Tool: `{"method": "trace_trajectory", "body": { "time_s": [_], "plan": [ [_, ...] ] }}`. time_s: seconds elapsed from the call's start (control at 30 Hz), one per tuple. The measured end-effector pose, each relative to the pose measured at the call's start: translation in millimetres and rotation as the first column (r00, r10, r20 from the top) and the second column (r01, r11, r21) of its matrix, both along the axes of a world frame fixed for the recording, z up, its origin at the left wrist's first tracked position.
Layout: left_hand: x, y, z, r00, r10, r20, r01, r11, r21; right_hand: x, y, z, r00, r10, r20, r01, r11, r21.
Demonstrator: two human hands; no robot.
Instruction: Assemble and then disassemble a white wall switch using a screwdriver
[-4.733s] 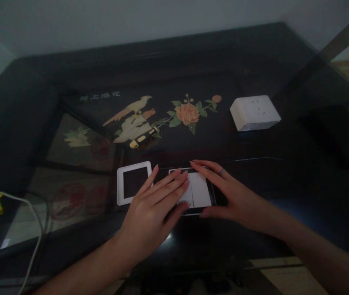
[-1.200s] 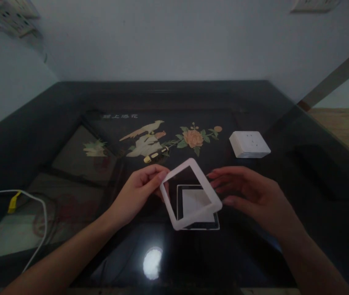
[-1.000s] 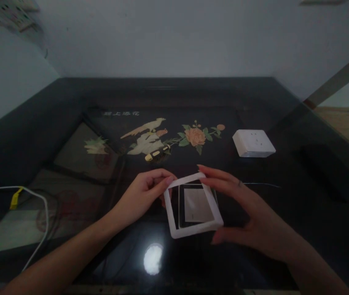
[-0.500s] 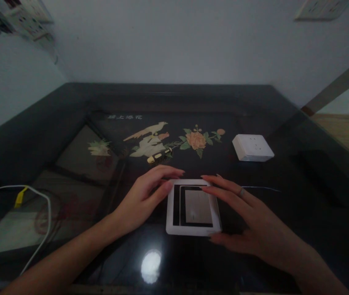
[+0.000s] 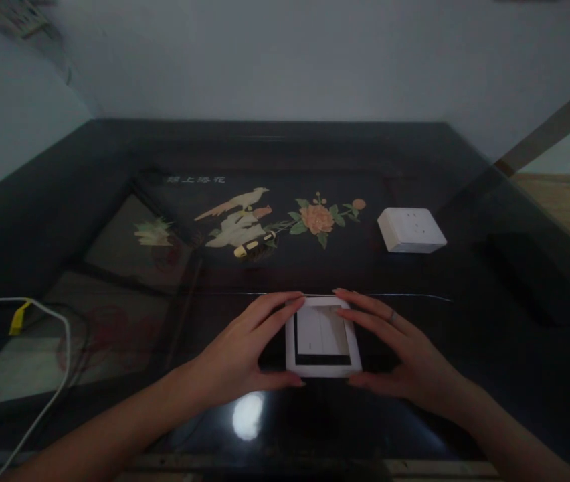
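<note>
A white square switch frame (image 5: pixel 324 370) lies on the dark glossy table in front of me. Inside its opening sits a pale rectangular switch panel (image 5: pixel 321 331), with a dark gap along the lower side. My left hand (image 5: pixel 255 341) grips the frame's left side, fingers at the top corner and thumb at the bottom corner. On the opposite side my right hand (image 5: pixel 400 348) holds the frame in the same way, one fingertip reaching over the panel's upper right. Whether the panel is fastened to the frame, I cannot tell.
A white socket box (image 5: pixel 410 229) stands at the right back of the table (image 5: pixel 265 147). A white cable (image 5: pixel 67 341) with a yellow tag (image 5: pixel 17 319) runs along the left. Behind my hands lies a thin pale strand (image 5: pixel 415 294). The wall (image 5: pixel 275 60) rises behind the table.
My left hand has shifted its grip, its thumb moving from the frame's upper left to the bottom corner. The panel now sits further left within the opening. The view has tilted down slightly.
</note>
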State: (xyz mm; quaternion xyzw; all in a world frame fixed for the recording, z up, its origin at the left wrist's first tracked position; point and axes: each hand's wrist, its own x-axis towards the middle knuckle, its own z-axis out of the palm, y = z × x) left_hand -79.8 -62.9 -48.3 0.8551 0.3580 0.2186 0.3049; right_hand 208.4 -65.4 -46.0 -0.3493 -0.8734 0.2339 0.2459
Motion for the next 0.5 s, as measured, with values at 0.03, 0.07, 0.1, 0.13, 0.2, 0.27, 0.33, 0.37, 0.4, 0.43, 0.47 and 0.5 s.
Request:
{"method": "trace_trajectory", "body": {
  "time_s": [0.03, 0.07, 0.1, 0.13, 0.2, 0.27, 0.33, 0.37, 0.4, 0.43, 0.47, 0.5],
  "plan": [
    [0.1, 1.1, -2.0, 1.000, -0.004, 0.001, 0.004, 1.000, 0.018, -0.6, 0.0, -2.5, 1.000, -0.008, -0.007, 0.008, 1.000, -0.003],
    [0.3, 1.9, -3.8, 1.000, -0.007, 0.001, 0.007, 0.999, 0.031, -1.2, 0.0, -4.7, 1.000, -0.014, -0.014, 0.014, 1.000, -0.006],
    [0.5, 2.5, -5.4, 1.000, -0.010, -0.001, 0.010, 0.999, 0.036, -1.5, 0.1, -6.6, 1.000, -0.017, -0.017, 0.017, 1.000, -0.010],
    [0.7, 2.7, -6.8, 1.000, -0.013, -0.004, 0.013, 0.999, 0.036, -1.6, 0.2, -8.0, 1.000, -0.017, -0.017, 0.016, 1.000, -0.015],
    [1.1, 2.3, -8.9, 1.000, -0.017, -0.013, 0.018, 1.000, 0.016, -1.3, 0.4, -9.6, 1.000, -0.017, -0.006, 0.017, 0.999, -0.036],
    [1.2, 1.2, -10.5, 1.000, -0.019, -0.018, 0.019, 1.000, -0.011, -0.8, 0.3, -9.6, 0.999, -0.027, 0.020, 0.028, 0.997, -0.073],
    [1.1, 0.4, -11.8, 1.000, -0.022, -0.019, 0.021, 0.999, -0.041, -0.6, -0.1, -8.8, 0.998, -0.040, 0.052, 0.047, 0.990, -0.134],
    [1.0, 0.2, -12.3, 1.000, -0.022, -0.017, 0.021, 0.998, -0.059, -0.7, -0.2, -8.5, 0.997, -0.045, 0.064, 0.055, 0.985, -0.165],
    [1.0, 0.1, -12.8, 1.000, -0.021, -0.015, 0.020, 0.997, -0.077, -0.8, -0.4, -8.3, 0.996, -0.048, 0.070, 0.061, 0.979, -0.193],
    [1.0, 0.2, -13.2, 1.000, -0.017, -0.013, 0.016, 0.996, -0.093, -1.0, -0.4, -8.2, 0.996, -0.051, 0.074, 0.066, 0.974, -0.218],
    [1.0, 0.4, -13.6, 1.000, -0.011, -0.012, 0.009, 0.994, -0.108, -1.2, -0.5, -8.3, 0.996, -0.053, 0.074, 0.069, 0.969, -0.237],
    [1.2, 0.5, -13.9, 1.000, -0.003, -0.011, 0.002, 0.993, -0.121, -1.3, -0.5, -8.5, 0.996, -0.052, 0.073, 0.069, 0.966, -0.251]
  ]
}}
